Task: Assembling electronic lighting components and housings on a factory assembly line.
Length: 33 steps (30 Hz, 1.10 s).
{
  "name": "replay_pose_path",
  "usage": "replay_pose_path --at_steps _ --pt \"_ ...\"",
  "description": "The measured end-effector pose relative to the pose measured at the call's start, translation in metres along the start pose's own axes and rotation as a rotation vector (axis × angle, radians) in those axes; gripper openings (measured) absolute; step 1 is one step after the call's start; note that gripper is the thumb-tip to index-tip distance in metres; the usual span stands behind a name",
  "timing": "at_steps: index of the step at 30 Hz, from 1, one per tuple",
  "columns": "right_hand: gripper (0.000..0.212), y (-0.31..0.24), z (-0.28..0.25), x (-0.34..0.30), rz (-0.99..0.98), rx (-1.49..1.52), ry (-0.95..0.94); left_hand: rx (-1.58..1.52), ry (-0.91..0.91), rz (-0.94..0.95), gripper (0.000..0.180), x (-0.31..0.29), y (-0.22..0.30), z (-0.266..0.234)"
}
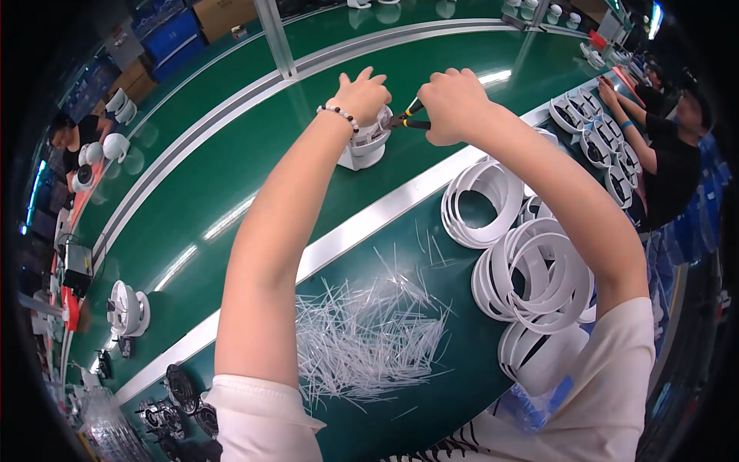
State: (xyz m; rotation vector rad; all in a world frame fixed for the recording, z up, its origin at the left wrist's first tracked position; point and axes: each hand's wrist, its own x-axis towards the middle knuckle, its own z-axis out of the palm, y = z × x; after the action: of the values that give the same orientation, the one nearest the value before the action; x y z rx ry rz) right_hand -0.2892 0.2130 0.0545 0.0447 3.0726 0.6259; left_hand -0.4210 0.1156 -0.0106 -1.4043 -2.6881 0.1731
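Note:
A round white plastic housing (363, 156) stands on the green belt in front of me, its upper part partly covered by my hand. My left hand (360, 98), with a beaded bracelet at the wrist, lies over its top with the visible fingers spread; its thumb side is hard to see. My right hand (456, 106) is closed round the handles of cutting pliers (399, 121) with black and yellow grips. The pliers' jaws point left into the housing's upper edge, beside my left hand. What lies between the jaws is too small to make out.
Thin whitish strips (373, 339) lie heaped on the near table. White rings (531, 273) are stacked to their right. Black round parts (181, 389) sit at lower left, near another white housing (128, 309). A metal rail (362, 225) borders the belt. Co-workers sit at both sides.

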Motion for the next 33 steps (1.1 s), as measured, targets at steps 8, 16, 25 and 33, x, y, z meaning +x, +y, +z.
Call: replay_pose_path --at_steps 8,16,25,33 --pt "0.026 0.003 0.002 0.012 0.046 -0.023 -0.020 0.079 0.138 0.184 0.009 0.006 0.004 -0.007" --pt "0.032 0.006 0.013 0.006 0.051 -0.175 0.124 0.115 0.228 0.215 0.010 0.005 0.016 -0.011" --pt "0.038 0.022 0.032 0.005 0.067 -0.247 0.131 0.125 0.185 0.144 0.012 0.014 0.033 -0.017" --pt "0.018 0.030 0.028 0.008 0.087 -0.106 0.094 0.133 0.274 0.126 0.013 0.023 0.040 -0.012"
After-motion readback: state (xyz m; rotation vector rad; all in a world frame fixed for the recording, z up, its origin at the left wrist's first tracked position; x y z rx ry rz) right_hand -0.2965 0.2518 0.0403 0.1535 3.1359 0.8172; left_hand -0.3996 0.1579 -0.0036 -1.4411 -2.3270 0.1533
